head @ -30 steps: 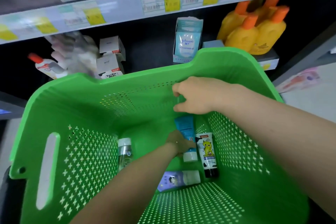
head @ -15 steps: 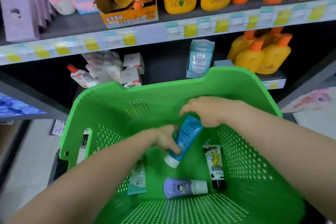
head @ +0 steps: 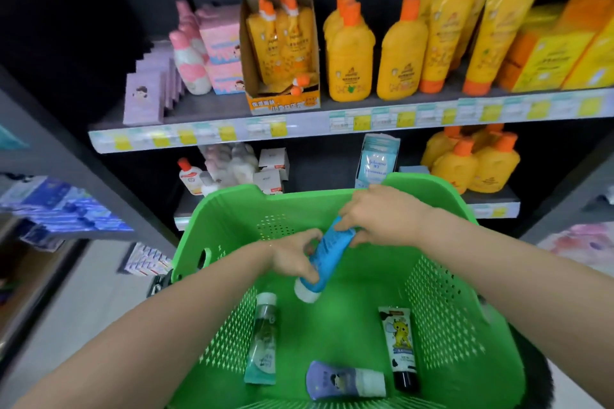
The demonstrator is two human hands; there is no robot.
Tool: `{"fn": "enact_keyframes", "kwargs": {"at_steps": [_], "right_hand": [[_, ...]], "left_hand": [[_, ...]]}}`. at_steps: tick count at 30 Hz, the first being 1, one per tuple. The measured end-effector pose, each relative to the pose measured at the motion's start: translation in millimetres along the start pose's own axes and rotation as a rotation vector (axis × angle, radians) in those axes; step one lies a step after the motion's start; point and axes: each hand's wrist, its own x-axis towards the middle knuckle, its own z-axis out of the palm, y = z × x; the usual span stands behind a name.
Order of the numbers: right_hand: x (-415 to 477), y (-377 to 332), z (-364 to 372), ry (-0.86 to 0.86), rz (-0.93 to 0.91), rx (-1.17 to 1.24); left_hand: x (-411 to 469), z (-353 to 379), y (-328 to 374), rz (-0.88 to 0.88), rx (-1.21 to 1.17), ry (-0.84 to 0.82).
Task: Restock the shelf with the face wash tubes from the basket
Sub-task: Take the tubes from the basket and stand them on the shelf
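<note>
Both hands hold the blue face wash tube (head: 332, 247). The left hand (head: 294, 257) curls its fingers round the lower part, just above the white cap, and the right hand (head: 382, 216) pinches the upper end between thumb and fingertips. The tube hangs tilted, cap down and to the left, in the air inside the green basket (head: 229, 206), well above its floor. A second ago it lay flat on that floor with only the left hand on it. Half a second ago it was already tipped up in both hands but lower, and it now sits higher, near the basket's far rim. The view has also swung upward, so the upper shelf (head: 315, 124) shows its whole row of goods. Three tubes lie on the basket floor: a teal one (head: 264, 342) at the left, a purple one (head: 342, 380) lying crosswise at the near side, and a white cartoon-printed one (head: 400, 342) with a black cap at the right. On the upper shelf stand purple boxes (head: 144, 100), pink bottles (head: 191, 65), an open carton of orange pouches (head: 282, 50) and yellow bottles (head: 349, 56). Below it are more yellow bottles (head: 471, 163) and a pale blue packet (head: 377, 159).
</note>
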Motion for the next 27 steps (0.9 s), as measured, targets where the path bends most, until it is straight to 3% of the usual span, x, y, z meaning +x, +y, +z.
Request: {"fn": "enact_keyframes", "kwargs": {"at_steps": [4, 12, 18, 23, 27], "right_hand": [[6.5, -13.4, -34.7, 0.056, -0.016, -0.064], [6.3, -22.1, -125.6, 0.072, 0.042, 0.026], [5.7, -12.9, -178.6, 0.147, 0.021, 0.054], [6.0, -2.7, -203.5, 0.324, 0.030, 0.254], [5.7, 15.7, -196.7, 0.534, 0.056, 0.696]], "left_hand": [[-16.2, -6.1, 13.9, 0.032, -0.045, 0.033], [-61.8, -25.9, 48.3, 0.280, -0.317, 0.381], [-95.6, -42.4, 74.2, 0.443, -0.448, 0.553], [-118.4, -60.2, 90.5, 0.501, -0.513, 0.595], [-132.0, -77.5, 103.6, 0.557, -0.593, 0.627]]}}
